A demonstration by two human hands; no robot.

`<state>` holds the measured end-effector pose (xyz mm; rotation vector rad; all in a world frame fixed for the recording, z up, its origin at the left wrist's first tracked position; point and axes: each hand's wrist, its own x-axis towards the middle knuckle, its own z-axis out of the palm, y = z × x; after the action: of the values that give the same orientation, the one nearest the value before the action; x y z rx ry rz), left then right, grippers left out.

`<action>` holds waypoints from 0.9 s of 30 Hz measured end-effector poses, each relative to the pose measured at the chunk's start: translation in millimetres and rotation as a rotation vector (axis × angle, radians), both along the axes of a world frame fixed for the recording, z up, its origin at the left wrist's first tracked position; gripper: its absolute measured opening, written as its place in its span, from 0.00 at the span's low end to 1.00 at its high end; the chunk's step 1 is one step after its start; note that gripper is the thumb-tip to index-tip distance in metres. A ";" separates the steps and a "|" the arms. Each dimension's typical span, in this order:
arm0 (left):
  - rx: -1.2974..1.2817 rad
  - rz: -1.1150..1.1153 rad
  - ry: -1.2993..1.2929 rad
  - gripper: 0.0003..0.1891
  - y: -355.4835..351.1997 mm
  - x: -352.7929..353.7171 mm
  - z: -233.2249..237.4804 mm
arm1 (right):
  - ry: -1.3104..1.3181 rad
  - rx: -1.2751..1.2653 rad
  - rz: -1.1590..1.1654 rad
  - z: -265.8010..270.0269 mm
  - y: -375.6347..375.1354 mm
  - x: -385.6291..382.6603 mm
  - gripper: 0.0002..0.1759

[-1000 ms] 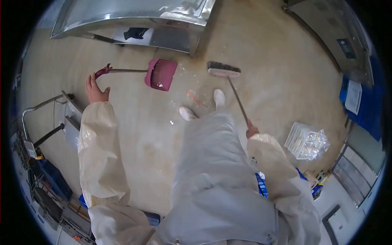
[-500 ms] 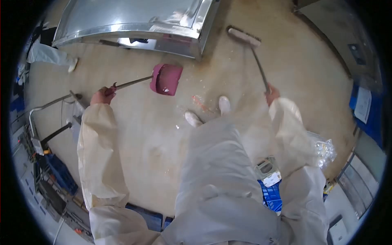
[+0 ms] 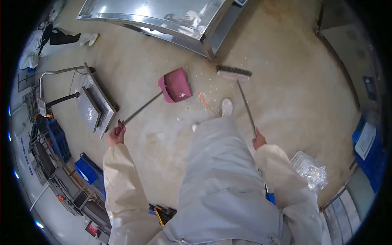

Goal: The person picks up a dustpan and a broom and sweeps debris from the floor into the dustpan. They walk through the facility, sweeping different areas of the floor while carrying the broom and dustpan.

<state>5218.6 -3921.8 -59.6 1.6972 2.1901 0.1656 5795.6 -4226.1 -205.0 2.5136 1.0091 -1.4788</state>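
My left hand (image 3: pixel 117 136) is closed around the end of the handle of a pink long-handled dustpan (image 3: pixel 178 85). The pan lies on the floor with its mouth facing right. My right hand (image 3: pixel 259 139) grips the stick of a broom (image 3: pixel 233 74), whose wide head with dark bristles is ahead of my feet, just below the corner of the metal table. Between pan and broom, small white bits and orange-red scraps (image 3: pixel 203 100) are scattered on the floor, close to my white boot (image 3: pixel 227 107).
A stainless steel table (image 3: pixel 163 18) stands ahead. On the left is a flat metal trolley (image 3: pixel 94 107); beyond it, another person's leg and white shoe (image 3: pixel 90 39). Clear plastic packaging (image 3: pixel 309 169) lies at right, near a blue bin (image 3: pixel 365 143). A large metal cabinet (image 3: pixel 347 53) is at far right.
The broom head has come nearer to the table corner and the scraps, and its stick is now tilted differently. Both hands appear lower in view. The view has shifted, showing more of the trolley.
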 end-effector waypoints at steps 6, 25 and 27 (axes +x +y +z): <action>-0.046 0.276 0.223 0.23 -92.3 16.3 51.9 | 0.200 0.165 -0.061 52.3 -33.2 -12.0 0.32; -0.049 0.709 -0.098 0.15 -330.0 -105.4 4.4 | 0.288 0.274 0.272 47.3 51.9 -219.8 0.30; -0.015 0.728 -0.121 0.15 -334.9 -102.3 -13.2 | 0.264 0.359 0.364 28.9 100.9 -244.7 0.29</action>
<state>5116.3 -4256.7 -72.8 0.7831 2.5929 0.4175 5550.9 -4125.2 -176.1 2.1924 1.8088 -1.6569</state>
